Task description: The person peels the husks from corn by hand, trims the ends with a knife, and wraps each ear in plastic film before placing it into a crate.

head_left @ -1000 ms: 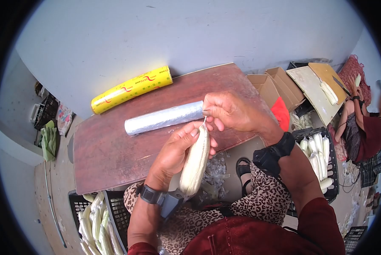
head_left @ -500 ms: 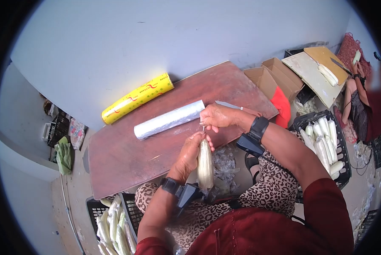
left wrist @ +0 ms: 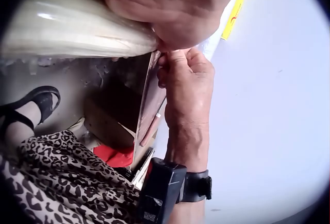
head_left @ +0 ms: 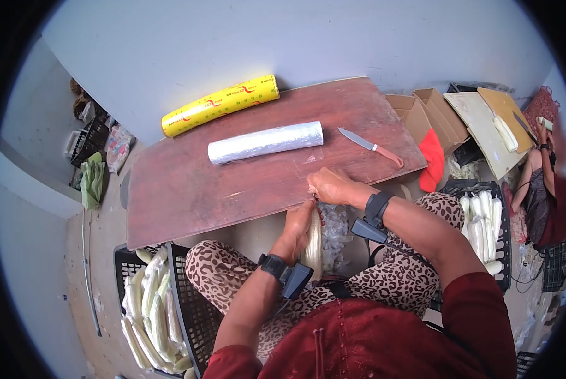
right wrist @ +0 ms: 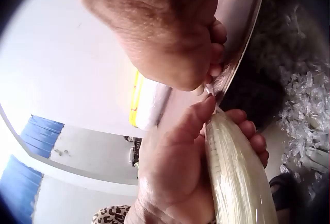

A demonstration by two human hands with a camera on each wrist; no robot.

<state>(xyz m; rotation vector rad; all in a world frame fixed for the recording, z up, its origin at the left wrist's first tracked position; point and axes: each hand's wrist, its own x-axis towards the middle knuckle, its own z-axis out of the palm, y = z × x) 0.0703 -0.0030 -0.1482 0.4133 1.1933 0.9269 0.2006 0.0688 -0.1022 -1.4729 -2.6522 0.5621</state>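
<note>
A pale ear of corn (head_left: 314,246) in clear film hangs just off the table's front edge. My left hand (head_left: 297,228) grips it near its upper end, fingers curled round it in the right wrist view, where the film shines over the corn (right wrist: 240,167). At that end, my right hand (head_left: 333,187) pinches the narrow twisted tip of film (right wrist: 208,89), right beside the left thumb. In the left wrist view the left hand (left wrist: 175,7) hides part of this tip. A roll of clear film (head_left: 264,142) lies on the table beyond both hands.
On the red-brown table (head_left: 188,202) are a yellow printed roll (head_left: 223,104) and a knife (head_left: 358,139). Black crates with wrapped corn stand left (head_left: 197,328) and right (head_left: 506,252). Cardboard boxes (head_left: 437,114) and a red cloth (head_left: 430,161) are at right; another person sits beyond.
Both hands have moved down and toward the table's front edge with the corn, the right hand staying at its twisted tip. The knife, hidden at first behind the right arm, now shows fully.
</note>
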